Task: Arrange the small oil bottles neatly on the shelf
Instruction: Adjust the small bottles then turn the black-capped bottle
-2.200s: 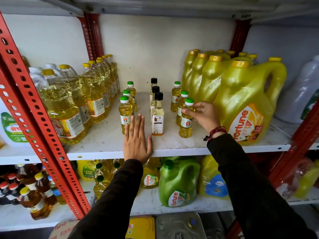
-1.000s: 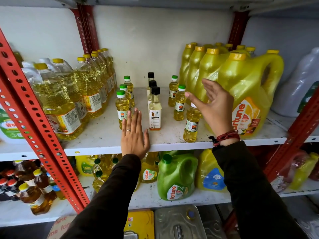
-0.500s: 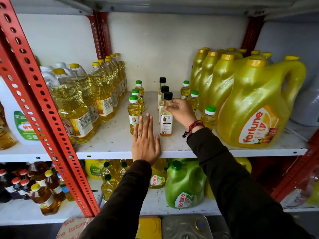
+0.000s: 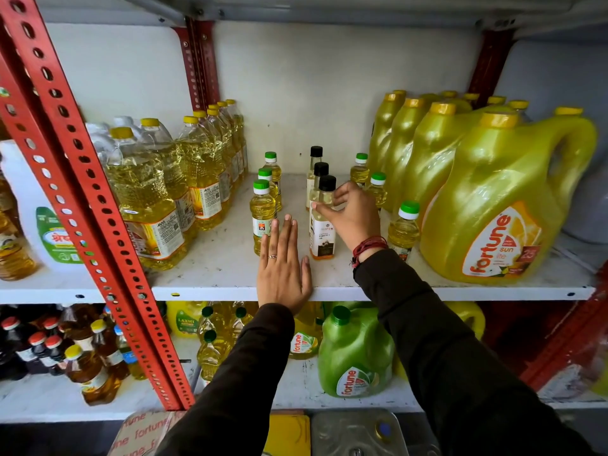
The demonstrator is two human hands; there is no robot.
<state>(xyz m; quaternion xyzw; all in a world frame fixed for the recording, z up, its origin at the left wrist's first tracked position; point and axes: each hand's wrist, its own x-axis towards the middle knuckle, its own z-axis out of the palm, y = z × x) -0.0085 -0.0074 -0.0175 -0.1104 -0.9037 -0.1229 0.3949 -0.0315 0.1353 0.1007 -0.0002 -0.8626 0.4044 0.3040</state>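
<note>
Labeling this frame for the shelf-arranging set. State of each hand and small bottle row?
left hand: flat, palm down on the shelf edge, holding nothing
right hand: fingers closed around the front black-cap bottle
front black-cap bottle: upright, capped, gripped at the shoulder
left green-cap row: three bottles, upright, capped, in line
right green-cap row: three bottles, upright, capped, front one set apart

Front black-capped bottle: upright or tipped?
Upright. The front black-capped bottle stands base-down on the shelf, cap on top, with the right hand around its shoulder.
</note>
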